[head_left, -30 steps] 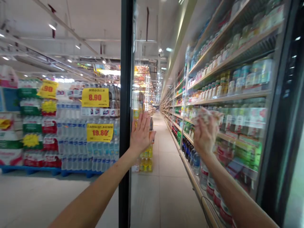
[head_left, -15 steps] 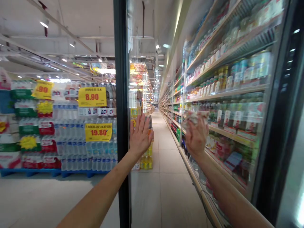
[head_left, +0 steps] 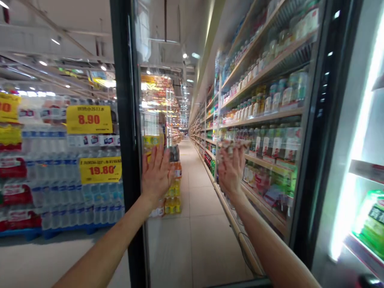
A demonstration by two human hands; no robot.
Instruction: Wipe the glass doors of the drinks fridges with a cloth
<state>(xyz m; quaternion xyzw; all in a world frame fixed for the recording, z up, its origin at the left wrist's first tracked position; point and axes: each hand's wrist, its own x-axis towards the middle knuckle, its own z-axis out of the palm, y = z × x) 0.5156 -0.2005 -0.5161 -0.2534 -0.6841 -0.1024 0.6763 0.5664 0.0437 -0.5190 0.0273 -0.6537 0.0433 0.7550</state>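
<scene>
A tall glass door [head_left: 192, 240] in a dark frame stands in front of me. My left hand [head_left: 156, 173] lies flat on the pane near its left frame bar [head_left: 123, 104], fingers spread and nothing held. Farther right, my right hand [head_left: 231, 172] presses a crumpled, light patterned cloth [head_left: 232, 147] to the glass. The cloth shows above the fingertips; the rest is under the hand. Shelves of bottles [head_left: 267, 140] show in the pane behind the right hand.
Shrink-wrapped bottled water [head_left: 72, 200] with yellow price signs [head_left: 89, 119] is stacked on blue pallets [head_left: 64, 231] at left. At right stands a lit cooler shelf [head_left: 364, 254] with a green package [head_left: 372, 220]. A tiled aisle [head_left: 180, 192] shows through the glass.
The view has turned right, so door, pallets and hands sit further left, and the lit cooler shelf shows. My left hand stays flat on the glass; my right hand keeps the cloth.
</scene>
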